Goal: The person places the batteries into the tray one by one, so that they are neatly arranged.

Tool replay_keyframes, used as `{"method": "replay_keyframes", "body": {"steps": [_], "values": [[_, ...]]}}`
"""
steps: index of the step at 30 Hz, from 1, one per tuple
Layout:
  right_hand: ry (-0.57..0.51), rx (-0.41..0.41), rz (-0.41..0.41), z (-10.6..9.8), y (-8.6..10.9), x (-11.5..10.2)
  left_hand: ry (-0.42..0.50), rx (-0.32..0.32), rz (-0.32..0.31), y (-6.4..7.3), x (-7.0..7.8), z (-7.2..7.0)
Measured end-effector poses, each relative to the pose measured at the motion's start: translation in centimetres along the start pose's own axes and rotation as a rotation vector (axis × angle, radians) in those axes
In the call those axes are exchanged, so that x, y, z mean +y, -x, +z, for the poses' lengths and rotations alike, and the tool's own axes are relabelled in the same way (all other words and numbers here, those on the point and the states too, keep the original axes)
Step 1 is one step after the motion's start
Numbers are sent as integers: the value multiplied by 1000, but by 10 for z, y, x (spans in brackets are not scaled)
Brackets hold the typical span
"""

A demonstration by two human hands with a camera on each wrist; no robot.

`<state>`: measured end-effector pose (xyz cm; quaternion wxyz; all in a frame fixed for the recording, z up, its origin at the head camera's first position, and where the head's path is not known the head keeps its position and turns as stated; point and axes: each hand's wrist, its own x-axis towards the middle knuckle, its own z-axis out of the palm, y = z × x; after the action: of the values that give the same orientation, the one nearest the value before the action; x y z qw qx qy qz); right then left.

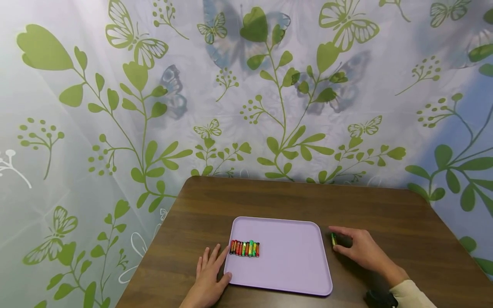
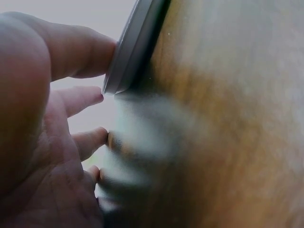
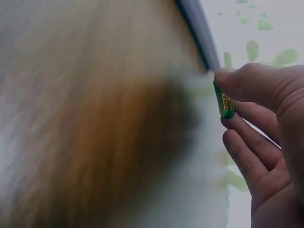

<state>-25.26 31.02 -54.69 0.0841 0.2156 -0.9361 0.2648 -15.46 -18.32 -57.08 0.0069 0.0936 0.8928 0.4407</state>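
Observation:
My right hand [image 1: 363, 248] is to the right of the tray, with a small green and gold battery [image 1: 333, 239] between thumb and fingers. In the right wrist view the thumb meets one end of this battery [image 3: 224, 100] and fingertips are at the other. At the tray's left edge my left hand [image 1: 209, 273] lies with fingers spread and straight, its thumb and fingertips touching the rim. A row of red, green and gold batteries [image 1: 245, 248] lies side by side along the left part of the lilac tray [image 1: 289, 256].
The tray stands on a dark brown wooden table [image 1: 269, 192]. Behind and to the left hangs a pale curtain [image 1: 239, 98] printed with green leaves and butterflies. A black object [image 1: 380, 298] sits by my right wrist, below a cream sleeve [image 1: 412, 294].

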Motion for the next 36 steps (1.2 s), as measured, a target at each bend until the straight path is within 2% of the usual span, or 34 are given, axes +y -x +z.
{"method": "replay_keyframes", "body": {"steps": [6,11,16,21,31,36], "values": [[-39,26,-51,0,-9,-14,-9,33,28,0,-9,5],[-73,16,-62,7,-20,-36,-29,10,-10,0,-5,3],[-109,37,-113,21,-28,-57,-38,-38,-39,1,5,-3],[-185,45,-170,37,-36,-73,-39,-35,-35,2,7,-3],[-222,18,-216,71,-50,-105,-64,-58,-49,1,10,-6],[-225,29,-223,86,-53,-122,-64,-66,-57,1,12,-7]]}}
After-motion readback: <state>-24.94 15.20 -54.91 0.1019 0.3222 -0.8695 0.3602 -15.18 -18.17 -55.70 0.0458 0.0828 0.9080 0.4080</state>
